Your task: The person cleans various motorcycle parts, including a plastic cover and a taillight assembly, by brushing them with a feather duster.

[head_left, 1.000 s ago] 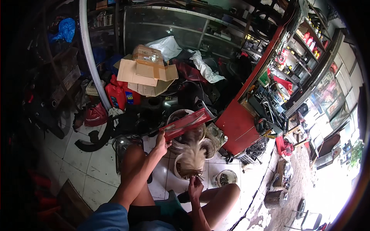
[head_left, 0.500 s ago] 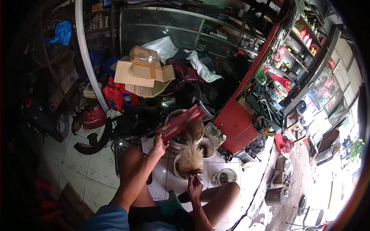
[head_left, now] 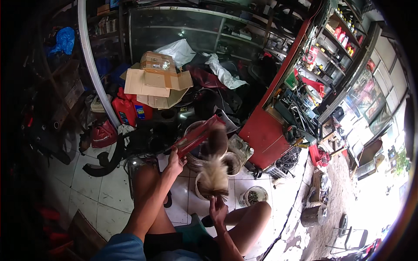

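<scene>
My left hand grips the near end of a long red panel, which slants away to the upper right over the buckets. In my right hand is the base of a feather duster with cream and brown feathers. The duster points away from me, its far feathers blurred and close against the panel's right side. Beneath it stands a pale bucket, largely covered by the feathers. Both hands are closed. The duster's handle is mostly hidden inside my right hand.
A small white bucket with dark bits stands right of my right hand. A red cabinet rises at the right, and flattened cardboard boxes lie ahead. Red jugs and a curved black part sit at the left.
The duster's feathers have swung and blurred against the panel. My right hand has turned slightly. The panel has shifted a little left in view, along with the whole scene.
</scene>
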### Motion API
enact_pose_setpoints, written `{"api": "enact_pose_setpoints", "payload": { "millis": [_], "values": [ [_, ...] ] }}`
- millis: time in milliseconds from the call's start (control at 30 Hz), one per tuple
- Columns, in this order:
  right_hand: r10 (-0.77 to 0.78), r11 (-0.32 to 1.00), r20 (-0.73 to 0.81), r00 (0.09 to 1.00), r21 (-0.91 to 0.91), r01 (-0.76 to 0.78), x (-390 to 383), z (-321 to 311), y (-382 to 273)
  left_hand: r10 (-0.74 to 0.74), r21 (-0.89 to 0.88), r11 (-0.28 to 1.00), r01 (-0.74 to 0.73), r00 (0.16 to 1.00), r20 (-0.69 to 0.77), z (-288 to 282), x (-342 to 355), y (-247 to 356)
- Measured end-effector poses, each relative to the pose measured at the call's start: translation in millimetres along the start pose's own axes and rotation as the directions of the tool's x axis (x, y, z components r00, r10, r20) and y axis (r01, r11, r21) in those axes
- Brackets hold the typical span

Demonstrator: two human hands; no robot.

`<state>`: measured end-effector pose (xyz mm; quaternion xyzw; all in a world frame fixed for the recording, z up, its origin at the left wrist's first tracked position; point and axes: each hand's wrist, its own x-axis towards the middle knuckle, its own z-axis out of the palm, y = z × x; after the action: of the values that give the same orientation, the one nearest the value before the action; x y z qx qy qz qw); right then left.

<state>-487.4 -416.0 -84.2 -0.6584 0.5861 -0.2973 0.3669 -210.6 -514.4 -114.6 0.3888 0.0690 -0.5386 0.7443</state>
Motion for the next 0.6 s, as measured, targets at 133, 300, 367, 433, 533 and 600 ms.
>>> {"api": "enact_pose_setpoints", "payload": {
  "millis": [133,300,367,433,533,600],
  "values": [
    [-0.154,0.980,-0.155,0.976,0.099,0.170,9.8,18.6,41.8,-0.070,-0.023,0.997,0.070,0.997,-0.029,-7.0,10.7,-2.6],
    [-0.055,0.983,-0.112,0.992,0.168,0.073,5.3,10.1,23.6,-0.048,0.074,0.996,0.051,0.998,-0.040,-9.7,7.9,-3.5],
    [-0.234,0.972,-0.026,0.972,-0.038,0.233,5.2,7.8,22.5,-0.044,0.104,0.993,0.050,0.997,-0.063,-2.4,5.7,-3.8],
    [-0.237,0.972,-0.101,0.966,-0.017,0.236,7.3,14.6,33.4,-0.037,0.132,0.990,0.048,0.995,-0.088,-1.4,5.8,-4.7],
    [-0.079,0.987,-0.201,0.976,0.120,0.105,8.1,17.1,30.7,0.007,0.144,0.990,-0.005,1.000,-0.012,-5.6,7.1,-6.8],
    [-0.200,0.980,-0.131,0.971,-0.019,0.199,8.6,10.6,25.2,0.023,0.175,0.985,-0.013,0.998,-0.053,-5.1,4.6,-6.6]
  ]
}}
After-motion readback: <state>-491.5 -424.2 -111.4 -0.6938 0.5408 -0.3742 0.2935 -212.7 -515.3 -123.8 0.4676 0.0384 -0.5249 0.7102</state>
